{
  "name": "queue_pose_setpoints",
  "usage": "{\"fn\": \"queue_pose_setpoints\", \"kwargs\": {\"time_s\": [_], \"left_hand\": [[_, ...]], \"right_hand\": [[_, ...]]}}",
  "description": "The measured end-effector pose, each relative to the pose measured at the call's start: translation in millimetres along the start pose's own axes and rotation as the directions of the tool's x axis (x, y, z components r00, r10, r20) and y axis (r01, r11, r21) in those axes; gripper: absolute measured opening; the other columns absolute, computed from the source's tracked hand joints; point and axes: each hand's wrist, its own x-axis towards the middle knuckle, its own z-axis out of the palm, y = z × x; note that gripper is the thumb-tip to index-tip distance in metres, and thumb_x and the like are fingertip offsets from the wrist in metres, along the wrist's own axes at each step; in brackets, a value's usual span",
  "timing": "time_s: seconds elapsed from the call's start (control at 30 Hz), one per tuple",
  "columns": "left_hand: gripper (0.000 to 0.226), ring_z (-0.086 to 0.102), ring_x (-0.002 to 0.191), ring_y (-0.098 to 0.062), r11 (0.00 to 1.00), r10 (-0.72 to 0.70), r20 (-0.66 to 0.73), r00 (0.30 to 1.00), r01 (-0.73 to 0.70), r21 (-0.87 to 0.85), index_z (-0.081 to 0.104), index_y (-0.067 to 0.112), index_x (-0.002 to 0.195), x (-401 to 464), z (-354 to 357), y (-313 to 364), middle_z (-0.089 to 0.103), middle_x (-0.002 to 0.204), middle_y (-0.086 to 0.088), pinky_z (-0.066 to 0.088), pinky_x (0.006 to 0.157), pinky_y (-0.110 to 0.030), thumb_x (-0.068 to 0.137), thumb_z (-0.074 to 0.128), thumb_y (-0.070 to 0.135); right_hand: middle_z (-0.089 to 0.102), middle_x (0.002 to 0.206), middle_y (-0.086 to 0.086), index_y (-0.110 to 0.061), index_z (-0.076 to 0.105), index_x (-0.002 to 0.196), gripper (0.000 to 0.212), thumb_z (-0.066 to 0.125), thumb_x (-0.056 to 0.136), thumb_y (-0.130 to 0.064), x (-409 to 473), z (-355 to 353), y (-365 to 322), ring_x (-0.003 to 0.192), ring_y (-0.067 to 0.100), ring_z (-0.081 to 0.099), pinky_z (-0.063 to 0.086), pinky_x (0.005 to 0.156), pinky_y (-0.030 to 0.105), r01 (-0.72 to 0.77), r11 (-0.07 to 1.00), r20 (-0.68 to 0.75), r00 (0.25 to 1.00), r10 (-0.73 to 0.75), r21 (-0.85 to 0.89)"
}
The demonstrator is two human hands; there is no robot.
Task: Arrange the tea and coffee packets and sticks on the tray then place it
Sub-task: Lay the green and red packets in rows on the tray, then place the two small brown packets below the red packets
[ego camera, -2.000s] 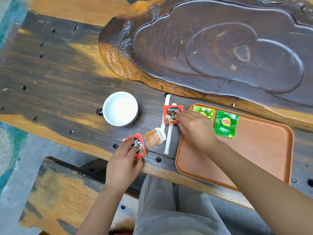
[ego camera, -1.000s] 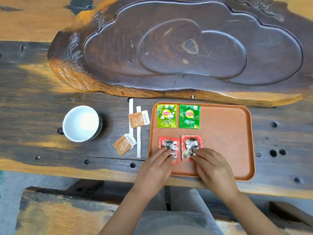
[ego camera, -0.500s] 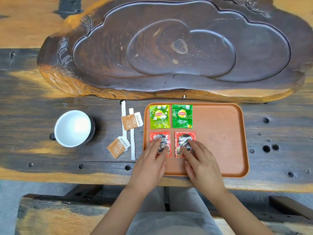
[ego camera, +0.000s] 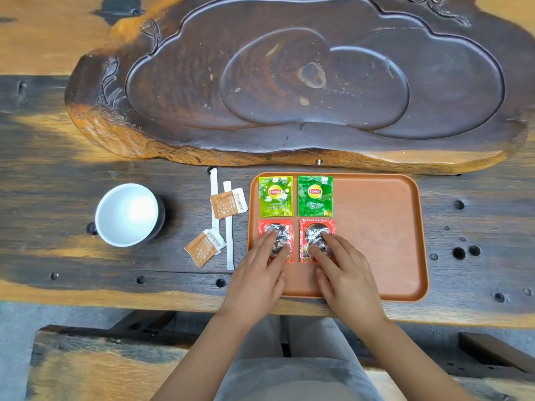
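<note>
Pressing flat with fingers spread, the left hand (ego camera: 257,280) and right hand (ego camera: 346,277) are each pinning 1 red coffee packet (ego camera: 290,244) at the tray's (ego camera: 385,241) 8 o'clock corner, below 2 green tea packets (ego camera: 295,195), while 2 white sticks (ego camera: 228,227) are lying at its 9 o'clock.

L hand (ego camera: 257,280): palm down, fingers flat, splayed | R hand (ego camera: 347,280): same | both forearms reach fwd

Four packets (ego camera: 295,218) on tray's (ego camera: 385,241) left half, sachets and sticks (ego camera: 223,221) left, cup (ego camera: 127,214) further left
</note>
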Motion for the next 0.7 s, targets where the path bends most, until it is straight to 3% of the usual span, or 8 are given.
{"fn": "queue_pose_setpoints", "kwargs": {"time_s": [0.17,0.23,0.33,0.47,0.57,0.7], "left_hand": [[0.043,0.039,0.13,-0.021,0.998,-0.002,-0.109,0.994,-0.004,-0.057,0.054,0.013,0.124,-6,-16,-1,0.047,0.139,-0.01,0.038,0.101,-0.035,0.083,0.05,0.026],[0.041,0.042,0.124,-0.019,0.991,-0.102,-0.225,0.969,0.08,-0.103,0.057,0.011,0.119,-12,-29,-10,0.053,0.132,-0.01,0.035,0.101,-0.031,0.082,0.052,0.025],[0.036,0.046,0.117,-0.019,0.942,-0.333,-0.344,0.878,0.293,-0.164,0.061,0.009,0.111,-24,-47,-36,0.057,0.126,-0.01,0.034,0.096,-0.028,0.08,0.055,0.026],[0.041,0.052,0.115,-0.028,0.903,-0.425,-0.247,0.871,0.426,-0.051,0.061,0.008,0.109,-31,-48,-66,0.057,0.126,-0.011,0.04,0.095,-0.043,0.072,0.071,0.022],[0.045,0.055,0.111,-0.031,0.899,-0.426,-0.156,0.891,0.436,0.035,0.062,0.006,0.106,-29,-44,-78,0.06,0.122,-0.012,0.041,0.094,-0.045,0.066,0.076,0.022],[0.043,0.058,0.105,-0.031,0.908,-0.404,-0.157,0.901,0.416,0.054,0.063,0.006,0.104,-28,-40,-83,0.063,0.115,-0.011,0.044,0.09,-0.044,0.065,0.076,0.017]], "right_hand": [[0.057,0.127,0.012,-0.015,0.062,0.118,0.035,0.047,0.087,-0.02,6,-10,-8,0.119,0.029,0.048,0.044,0.094,0.042,0.001,0.996,-0.07,0.998,0.006,0.091],[0.058,0.125,0.012,-0.014,0.062,0.117,0.034,0.05,0.085,-0.019,19,-15,-17,0.118,0.028,0.048,0.042,0.095,0.04,0.025,0.993,-0.12,0.993,-0.011,0.118],[0.058,0.126,0.01,-0.014,0.064,0.111,0.03,0.055,0.084,-0.02,55,-17,-36,0.119,0.025,0.046,0.038,0.097,0.038,0.093,0.988,-0.149,0.986,-0.074,0.126],[0.061,0.121,0.012,-0.01,0.064,0.099,0.029,0.073,0.072,-0.015,112,-6,-63,0.116,0.031,0.053,0.044,0.094,0.044,0.241,0.969,-0.084,0.968,-0.235,0.058],[0.065,0.113,0.014,-0.008,0.065,0.09,0.038,0.081,0.055,-0.011,143,8,-75,0.109,0.033,0.059,0.048,0.087,0.043,0.334,0.943,0.02,0.942,-0.334,0.013],[0.068,0.102,0.015,-0.008,0.067,0.085,0.041,0.083,0.048,-0.011,158,23,-80,0.099,0.034,0.063,0.05,0.082,0.042,0.393,0.92,0.132,0.912,-0.389,-0.003]]}}
